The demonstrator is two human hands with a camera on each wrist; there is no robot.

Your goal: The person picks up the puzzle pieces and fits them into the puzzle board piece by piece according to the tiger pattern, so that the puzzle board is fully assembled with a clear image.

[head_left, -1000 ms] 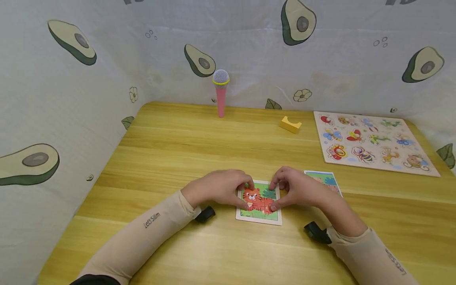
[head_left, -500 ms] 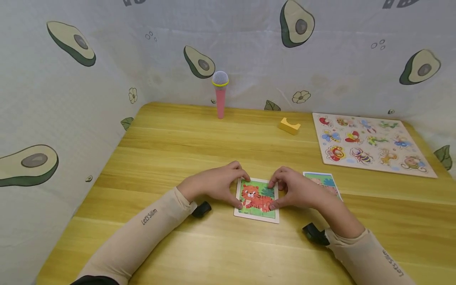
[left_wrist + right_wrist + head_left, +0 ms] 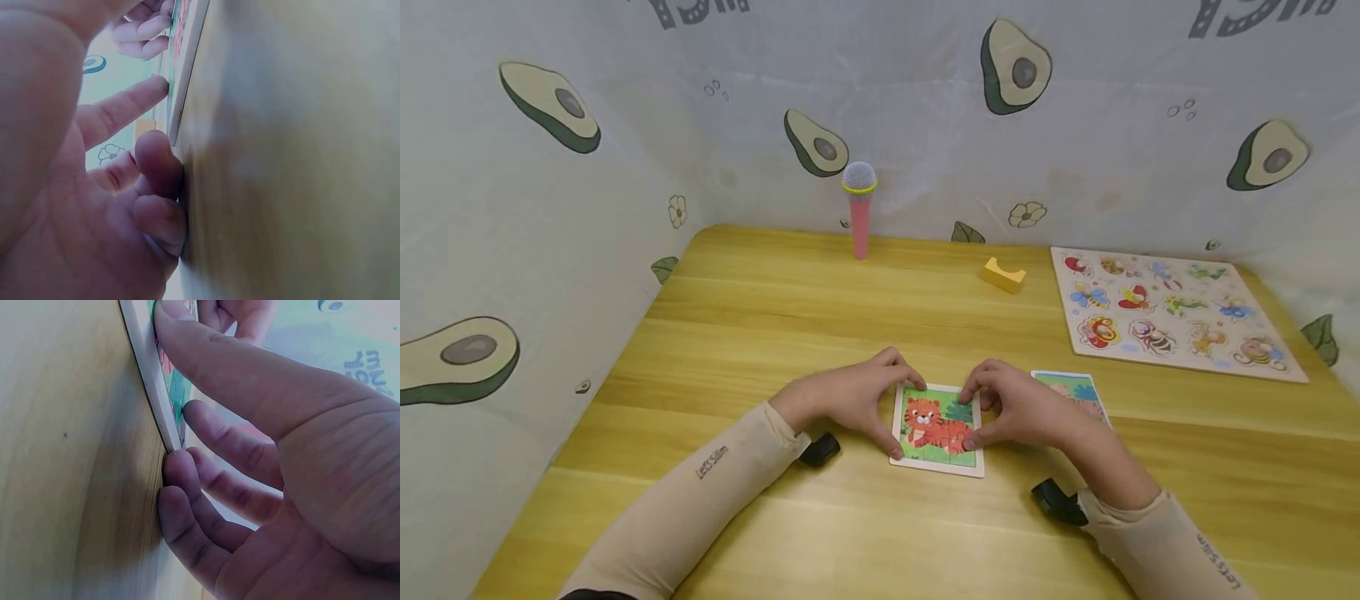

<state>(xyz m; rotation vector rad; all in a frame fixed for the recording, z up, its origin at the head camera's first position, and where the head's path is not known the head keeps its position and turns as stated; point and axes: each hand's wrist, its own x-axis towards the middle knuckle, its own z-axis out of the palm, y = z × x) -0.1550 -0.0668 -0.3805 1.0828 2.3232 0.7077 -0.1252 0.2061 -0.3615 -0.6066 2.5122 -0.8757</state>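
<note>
A small tiger jigsaw puzzle (image 3: 934,429) lies flat on the table in a pale-rimmed tray (image 3: 940,472). Thumb and index finger of my left hand (image 3: 859,402) are spread, touching its lower and upper left corners. My right hand (image 3: 1026,407) has its thumb and index fingertip on the pieces along the right side. The left wrist view shows the tray's edge (image 3: 187,75) beside the left fingers (image 3: 159,159), some of them bent against the tabletop. In the right wrist view the right thumb (image 3: 219,359) presses the picture, with other fingertips at the tray's corner.
Another small picture puzzle (image 3: 1078,393) lies partly behind the right hand. An insect puzzle board (image 3: 1172,312) is at the back right. A yellow notched block (image 3: 1002,275) and a pink toy microphone (image 3: 861,212) stand near the back edge. Avocado-print cloth (image 3: 917,125) hangs behind the table.
My left fingers have spread from the tiger's head outward to the tray's left corners, uncovering the picture's left part. The right hand keeps its place on the puzzle. The head view has tilted slightly.
</note>
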